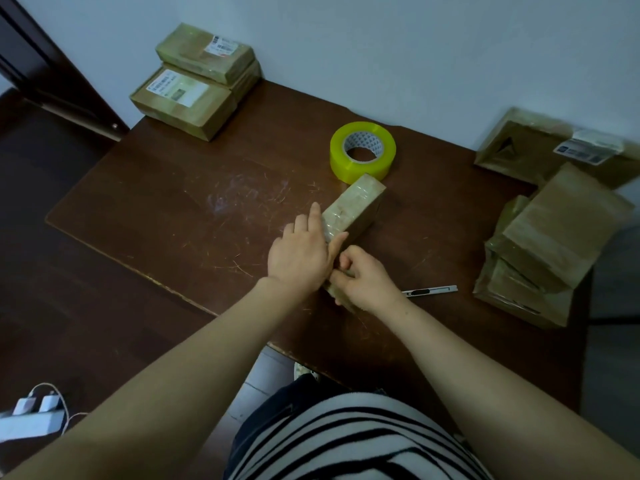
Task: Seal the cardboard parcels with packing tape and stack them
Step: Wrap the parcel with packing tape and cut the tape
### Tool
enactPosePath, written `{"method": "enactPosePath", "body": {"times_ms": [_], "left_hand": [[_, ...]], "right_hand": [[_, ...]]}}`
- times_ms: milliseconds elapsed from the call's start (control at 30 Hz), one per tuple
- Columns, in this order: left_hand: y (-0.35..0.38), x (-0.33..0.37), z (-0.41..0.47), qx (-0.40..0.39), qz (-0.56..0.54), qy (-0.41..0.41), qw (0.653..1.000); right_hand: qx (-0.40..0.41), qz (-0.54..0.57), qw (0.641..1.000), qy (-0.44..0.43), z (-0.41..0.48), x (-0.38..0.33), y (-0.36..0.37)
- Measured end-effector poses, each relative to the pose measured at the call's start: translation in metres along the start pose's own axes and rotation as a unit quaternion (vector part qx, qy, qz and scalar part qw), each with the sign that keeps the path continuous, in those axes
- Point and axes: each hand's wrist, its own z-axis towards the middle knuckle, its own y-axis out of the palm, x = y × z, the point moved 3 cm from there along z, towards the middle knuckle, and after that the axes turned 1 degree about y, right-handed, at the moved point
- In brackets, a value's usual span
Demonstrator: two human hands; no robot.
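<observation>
Cardboard parcel: 1 under the hands, lying near the middle of the dark wooden worktop, glossy tape over its top, its far end just beside the tape roll.
Left grip: spread apart, fingers straight, palm and fingers pressing flat on the parcel's top and left edge; the index finger points away.
Right grip: fingers curled together, clamped on the parcel's near end; I cannot tell what lies under the fingertips.
Tape roll: 1, yellowish clear, lying flat behind the parcel.
Knife: 1 slim utility knife on the worktop, just right of the right wrist and apart from it.
Far-left stack: 3 taped parcels against the wall, 2 showing white labels.
Right pile: several taped parcels heaped at the right edge, count unclear; 1 flat labelled parcel lies behind them.
</observation>
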Motion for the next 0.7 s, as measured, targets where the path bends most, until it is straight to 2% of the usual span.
{"method": "enactPosePath", "body": {"times_ms": [100, 167, 267, 367, 467, 567, 700], "left_hand": [[0.003, -0.005, 0.002, 0.002, 0.028, 0.009, 1.0], [0.003, -0.005, 0.004, -0.001, 0.039, 0.018, 0.999], [0.003, -0.007, 0.004, -0.02, 0.044, 0.031, 0.998], [0.002, -0.007, 0.005, -0.029, 0.033, 0.007, 0.999], [-0.004, -0.011, 0.006, -0.046, -0.025, 0.015, 0.999], [-0.01, -0.024, -0.005, -0.011, -0.08, 0.026, 0.996], [-0.004, -0.028, -0.022, 0.022, -0.066, 0.027, 0.997]], "right_hand": [[-0.035, 0.1, 0.994, 0.003, -0.005, 0.009, -0.002], [-0.057, 0.125, 0.99, 0.007, -0.008, 0.015, -0.003], [-0.059, 0.12, 0.991, 0.0, -0.007, 0.018, -0.003], [-0.054, 0.118, 0.991, -0.023, -0.004, 0.014, -0.003], [-0.041, 0.094, 0.994, -0.039, -0.003, 0.012, -0.002], [-0.037, 0.09, 0.994, -0.04, -0.004, 0.013, 0.002], [-0.041, 0.099, 0.993, -0.044, -0.007, 0.013, 0.002]]}}
